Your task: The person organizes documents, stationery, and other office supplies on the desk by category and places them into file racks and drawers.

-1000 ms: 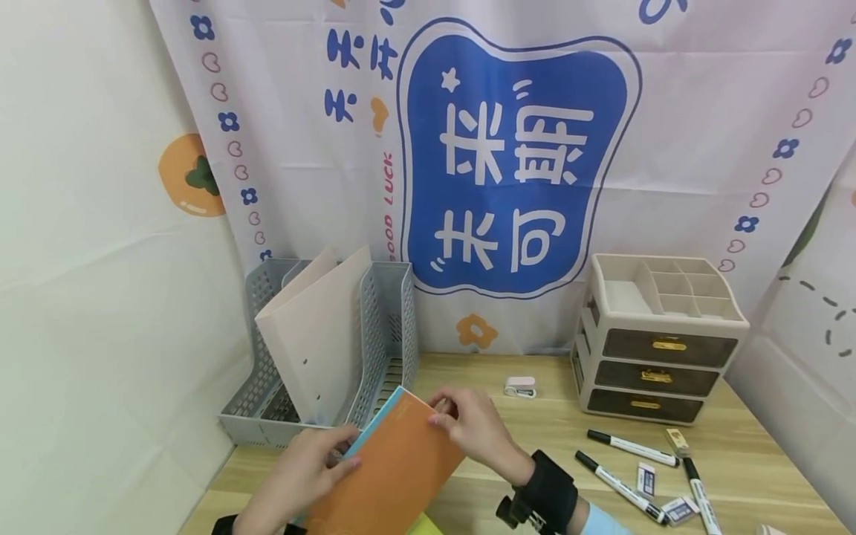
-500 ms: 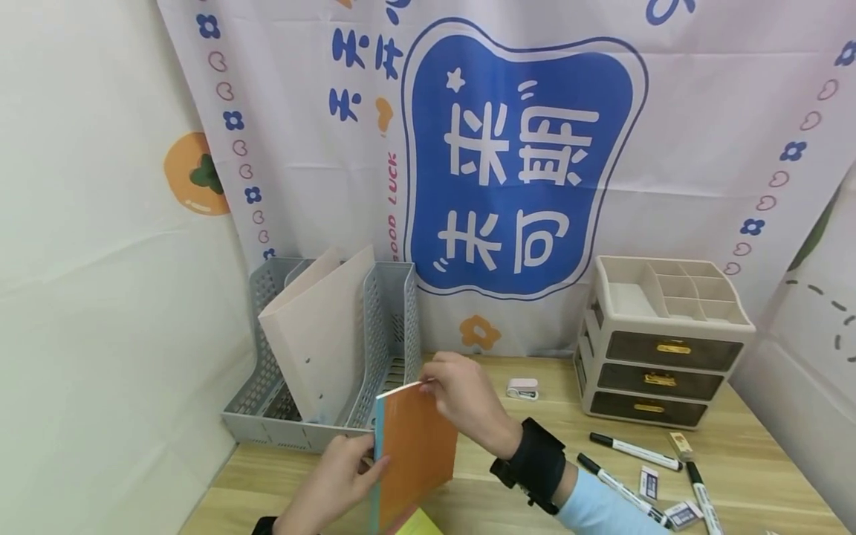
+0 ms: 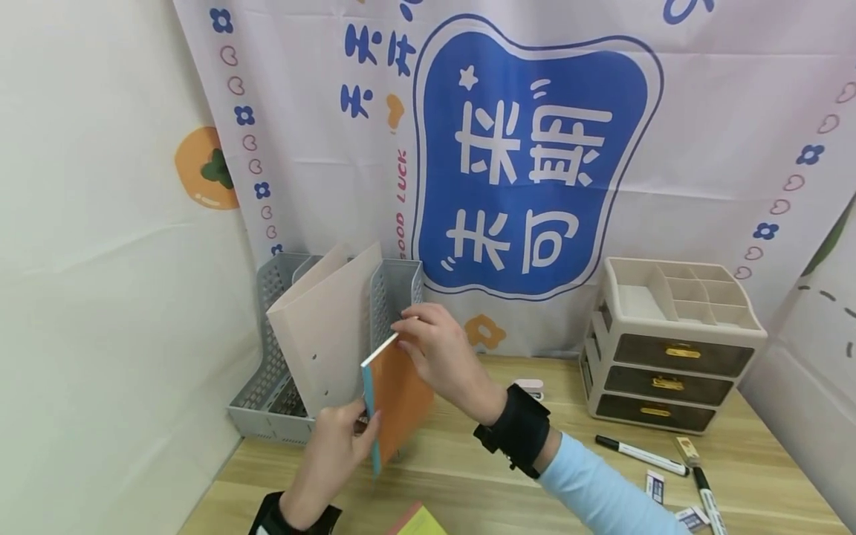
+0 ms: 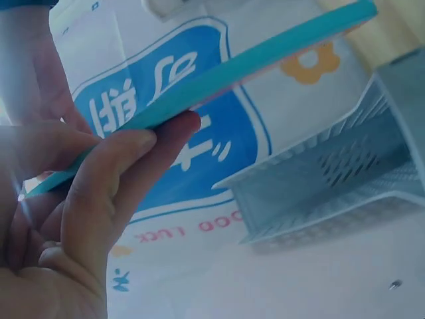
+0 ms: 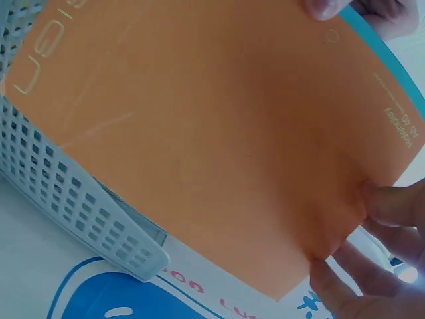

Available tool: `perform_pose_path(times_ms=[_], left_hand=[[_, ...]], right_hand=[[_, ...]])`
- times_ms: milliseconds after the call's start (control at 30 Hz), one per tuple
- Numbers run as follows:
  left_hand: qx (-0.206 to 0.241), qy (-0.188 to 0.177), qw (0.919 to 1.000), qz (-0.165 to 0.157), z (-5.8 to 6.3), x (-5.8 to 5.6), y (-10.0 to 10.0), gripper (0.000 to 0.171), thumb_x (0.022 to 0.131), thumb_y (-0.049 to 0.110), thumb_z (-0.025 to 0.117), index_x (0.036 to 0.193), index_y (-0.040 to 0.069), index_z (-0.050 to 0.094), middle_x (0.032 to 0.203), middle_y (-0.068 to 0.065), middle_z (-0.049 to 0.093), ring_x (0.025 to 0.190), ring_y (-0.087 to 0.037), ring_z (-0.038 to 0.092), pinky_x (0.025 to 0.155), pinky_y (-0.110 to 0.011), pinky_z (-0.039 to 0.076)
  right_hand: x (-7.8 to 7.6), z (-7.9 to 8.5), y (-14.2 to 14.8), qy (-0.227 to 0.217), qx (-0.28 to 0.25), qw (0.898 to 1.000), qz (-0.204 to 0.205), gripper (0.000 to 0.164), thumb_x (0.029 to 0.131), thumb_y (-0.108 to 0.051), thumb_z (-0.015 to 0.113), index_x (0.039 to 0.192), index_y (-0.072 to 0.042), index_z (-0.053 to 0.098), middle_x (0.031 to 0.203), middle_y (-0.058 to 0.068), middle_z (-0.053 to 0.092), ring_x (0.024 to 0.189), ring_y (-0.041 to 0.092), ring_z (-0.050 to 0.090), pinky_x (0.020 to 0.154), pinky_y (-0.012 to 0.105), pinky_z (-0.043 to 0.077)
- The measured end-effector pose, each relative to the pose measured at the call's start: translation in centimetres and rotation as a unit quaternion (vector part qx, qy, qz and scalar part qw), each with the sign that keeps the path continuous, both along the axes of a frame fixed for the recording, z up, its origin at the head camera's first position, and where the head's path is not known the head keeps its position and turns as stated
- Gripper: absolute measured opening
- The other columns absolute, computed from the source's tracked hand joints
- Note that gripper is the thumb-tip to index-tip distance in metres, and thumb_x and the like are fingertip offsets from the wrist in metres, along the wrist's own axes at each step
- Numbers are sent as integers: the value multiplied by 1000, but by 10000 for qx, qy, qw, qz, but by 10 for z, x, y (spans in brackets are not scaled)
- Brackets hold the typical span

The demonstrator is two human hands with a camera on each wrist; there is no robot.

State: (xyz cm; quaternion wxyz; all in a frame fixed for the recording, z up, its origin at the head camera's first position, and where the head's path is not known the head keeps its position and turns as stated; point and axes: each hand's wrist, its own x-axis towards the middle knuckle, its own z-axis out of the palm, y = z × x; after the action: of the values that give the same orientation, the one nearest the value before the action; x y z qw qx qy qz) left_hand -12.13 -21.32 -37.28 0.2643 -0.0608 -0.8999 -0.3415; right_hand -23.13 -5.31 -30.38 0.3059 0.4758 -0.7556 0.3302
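An orange notebook point(image 3: 400, 397) with a teal spine point(image 4: 265, 60) stands upright in the air, spine toward me, in front of the grey file rack point(image 3: 250, 423). My left hand point(image 3: 334, 446) pinches it low at the spine, thumb on the orange cover. With my right hand point(image 3: 444, 360) I grip its top edge near the far corner; in the right wrist view that thumb and the fingers point(image 5: 345, 286) hold the cover's corner. A pale folder point(image 3: 328, 334) leans in the rack's left part. The notebook hides part of the rack's right slot, seen in the left wrist view.
Pink and yellow paper pads or booklets point(image 3: 421, 522) lie at the table's front edge. A small stapler point(image 3: 531, 388) sits behind my right wrist. At right stands a drawer organizer point(image 3: 675, 357), with markers point(image 3: 642, 455) and erasers point(image 3: 655, 487) before it.
The notebook has risen from its slanted position, turned upright with its spine toward me, and moved away toward the rack. Both hands hold it throughout. The pads at the front have been uncovered.
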Motion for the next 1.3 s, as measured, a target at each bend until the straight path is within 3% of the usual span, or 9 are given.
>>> perform_pose_path(times_ms=[133, 267, 433, 667, 800, 967, 1133, 1300], left_hand=[[-292, 373, 9987, 198, 9, -7, -3, 6, 88, -2, 70, 93, -5, 70, 86, -20, 76, 64, -22, 74, 54, -19, 56], [-582, 688, 9955, 309, 13, -15, -9, 11, 87, -4, 69, 97, -7, 69, 87, -23, 75, 64, -26, 74, 53, -23, 58], [-720, 807, 9931, 456, 10, -26, -15, 14, 88, -6, 68, 101, -10, 68, 86, -26, 74, 64, -30, 74, 51, -24, 58], [-971, 880, 9891, 678, 1, -46, -20, 6, 87, -4, 70, 91, -8, 68, 78, -22, 74, 62, -28, 73, 50, -29, 58], [-945, 785, 9897, 732, -6, -59, -23, 4, 86, -4, 70, 85, -6, 67, 74, -19, 73, 60, -26, 72, 48, -28, 57], [-815, 629, 9917, 775, -21, -73, -28, 19, 87, -3, 70, 73, 3, 59, 65, -10, 68, 55, -17, 67, 47, -22, 51], [-685, 528, 9918, 945, -35, -82, -28, 16, 87, -4, 69, 74, 3, 62, 65, -10, 68, 56, -19, 67, 49, -26, 53], [-459, 360, 9938, 941, -44, -93, -23, 12, 87, -5, 67, 76, 1, 65, 71, -13, 72, 58, -21, 68, 50, -29, 55]], right_hand=[[-5, 11, -5, -2, 34, 9999, 124, 26, 85, -8, 78, 111, -3, 73, 119, 13, 70, 124, 29, 60, 108, 38, 48], [-9, 18, -10, -290, 143, 9993, 203, 34, 88, -15, 76, 119, -3, 70, 128, 14, 68, 137, 30, 51, 113, 40, 43], [-16, 23, -18, -682, 499, 9964, 103, 39, 92, -20, 73, 127, -4, 66, 135, 14, 64, 140, 30, 48, 112, 42, 43], [-30, 22, -24, -952, 892, 9915, 37, 43, 92, -20, 73, 131, -5, 63, 141, 15, 59, 141, 30, 46, 114, 43, 40], [-36, 16, -27, -1102, 1092, 9879, 64, 46, 91, -24, 74, 132, -8, 63, 147, 14, 54, 144, 30, 41, 116, 45, 38], [-41, -2, -34, -1268, 1396, 9820, 136, 59, 90, -32, 75, 140, -9, 56, 154, 14, 46, 150, 32, 31, 117, 48, 35], [-43, -22, -41, -1288, 1474, 9807, 45, 65, 90, -33, 74, 145, -9, 49, 159, 14, 38, 152, 33, 26, 117, 49, 35], [-49, -32, -44, -1226, 1497, 9810, -141, 61, 91, -30, 73, 144, -10, 51, 159, 14, 37, 151, 31, 29, 116, 46, 38]])
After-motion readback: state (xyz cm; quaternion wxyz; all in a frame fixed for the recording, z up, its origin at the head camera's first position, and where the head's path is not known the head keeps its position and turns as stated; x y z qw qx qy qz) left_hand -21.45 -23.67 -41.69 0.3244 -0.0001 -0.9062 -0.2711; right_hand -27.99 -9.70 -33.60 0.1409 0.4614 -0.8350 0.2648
